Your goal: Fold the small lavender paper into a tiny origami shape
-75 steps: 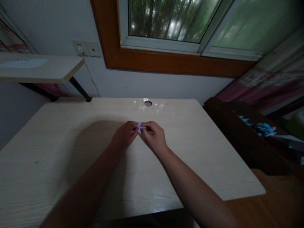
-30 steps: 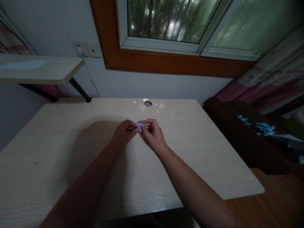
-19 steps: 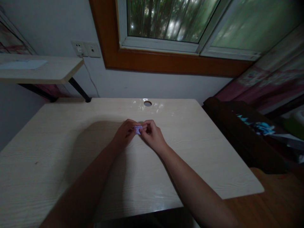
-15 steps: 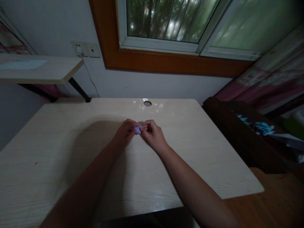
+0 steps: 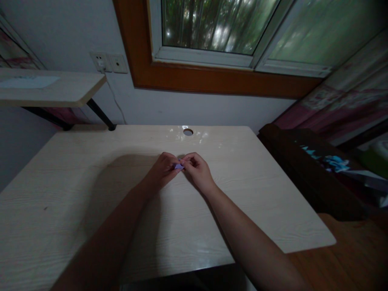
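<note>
Over the middle of a pale wooden desk point(image 5: 236, 210), a small purple piece point(image 5: 178, 166) that looks like folded paper sits between my two hands. The fingers and thumb of my left hand point(image 5: 163, 170) are closed on its left side. My right hand point(image 5: 196, 169) pinches its right side, thumb toward the left. Fingers cover much of the piece, so its full shape is hidden. Both hands are close together, fingertips nearly meeting.
A raised shelf point(image 5: 72, 89) on black legs stands at the left back, a paper sheet on it. The desk has a round cable hole point(image 5: 188, 132) near its back edge. Behind are a window and wall socket point(image 5: 101, 62). Dark furniture point(image 5: 318, 173) with blue items stands at right.
The left thumb has moved right, beneath the purple piece, and less of the piece shows. The right fingers have shifted slightly; the arms stay almost in place.
</note>
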Action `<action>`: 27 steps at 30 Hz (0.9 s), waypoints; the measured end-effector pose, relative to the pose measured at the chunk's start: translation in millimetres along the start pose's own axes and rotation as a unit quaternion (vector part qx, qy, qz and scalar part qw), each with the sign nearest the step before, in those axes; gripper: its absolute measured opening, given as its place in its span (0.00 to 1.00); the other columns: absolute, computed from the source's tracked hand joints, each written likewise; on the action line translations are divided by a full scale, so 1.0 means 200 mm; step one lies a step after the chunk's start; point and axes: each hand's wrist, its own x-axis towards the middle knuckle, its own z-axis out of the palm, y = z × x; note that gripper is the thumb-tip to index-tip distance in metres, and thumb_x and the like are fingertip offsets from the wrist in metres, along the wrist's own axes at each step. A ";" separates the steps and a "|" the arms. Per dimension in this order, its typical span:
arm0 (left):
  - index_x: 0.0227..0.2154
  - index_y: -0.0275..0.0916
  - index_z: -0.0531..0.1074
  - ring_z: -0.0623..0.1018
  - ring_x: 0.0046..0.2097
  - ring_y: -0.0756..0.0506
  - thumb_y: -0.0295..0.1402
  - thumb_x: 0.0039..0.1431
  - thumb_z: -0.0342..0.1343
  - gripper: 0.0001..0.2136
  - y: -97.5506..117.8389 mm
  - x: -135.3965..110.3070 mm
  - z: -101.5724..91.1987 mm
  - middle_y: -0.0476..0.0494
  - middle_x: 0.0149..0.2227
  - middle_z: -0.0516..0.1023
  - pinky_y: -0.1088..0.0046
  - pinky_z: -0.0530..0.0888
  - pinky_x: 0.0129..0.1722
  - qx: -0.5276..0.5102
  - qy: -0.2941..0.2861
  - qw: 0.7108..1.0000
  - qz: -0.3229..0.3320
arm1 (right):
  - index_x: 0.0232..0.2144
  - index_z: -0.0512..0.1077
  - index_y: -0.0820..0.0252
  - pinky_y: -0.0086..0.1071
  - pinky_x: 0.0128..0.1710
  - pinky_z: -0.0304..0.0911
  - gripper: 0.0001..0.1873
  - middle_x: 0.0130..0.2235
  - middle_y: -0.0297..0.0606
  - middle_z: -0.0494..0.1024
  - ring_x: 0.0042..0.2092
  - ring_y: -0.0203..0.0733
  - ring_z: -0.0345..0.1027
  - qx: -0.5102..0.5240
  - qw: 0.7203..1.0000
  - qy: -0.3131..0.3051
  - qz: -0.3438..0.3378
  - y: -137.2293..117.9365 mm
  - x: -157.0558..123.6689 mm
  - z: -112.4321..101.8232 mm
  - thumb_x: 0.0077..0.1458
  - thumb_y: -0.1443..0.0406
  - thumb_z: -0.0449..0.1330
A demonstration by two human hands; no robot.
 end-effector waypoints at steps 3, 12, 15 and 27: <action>0.43 0.41 0.70 0.73 0.47 0.44 0.30 0.58 0.60 0.10 -0.02 0.00 0.01 0.41 0.45 0.69 0.66 0.78 0.42 -0.017 0.030 0.999 -0.019 | 0.34 0.72 0.57 0.30 0.33 0.66 0.09 0.30 0.32 0.75 0.31 0.36 0.69 0.018 1.000 -0.006 0.012 -0.02 0.00 0.01 0.54 0.58 0.64; 0.42 0.41 0.68 0.75 0.44 0.47 0.33 0.54 0.64 0.14 -0.08 -0.02 0.02 0.43 0.46 0.67 0.68 0.80 0.40 -0.047 0.060 0.996 -0.053 | 0.37 0.77 0.56 0.37 0.45 0.67 0.07 0.39 0.39 0.78 0.42 0.42 0.72 -0.069 0.996 -0.034 -0.035 -0.07 -0.01 -0.01 0.58 0.62 0.61; 0.41 0.41 0.68 0.75 0.44 0.47 0.34 0.54 0.65 0.14 -0.09 -0.02 0.02 0.43 0.46 0.67 0.71 0.80 0.38 -0.064 0.071 0.994 -0.061 | 0.42 0.76 0.54 0.36 0.43 0.68 0.10 0.43 0.39 0.78 0.41 0.41 0.72 -0.093 0.992 -0.042 -0.072 -0.06 -0.01 -0.02 0.57 0.65 0.61; 0.39 0.40 0.68 0.74 0.43 0.49 0.35 0.57 0.62 0.11 -0.10 0.00 0.02 0.44 0.45 0.66 0.71 0.80 0.39 -0.093 0.087 0.990 -0.061 | 0.39 0.77 0.53 0.37 0.44 0.69 0.09 0.41 0.40 0.77 0.42 0.42 0.72 -0.171 0.973 -0.083 -0.129 -0.09 -0.01 -0.03 0.55 0.67 0.61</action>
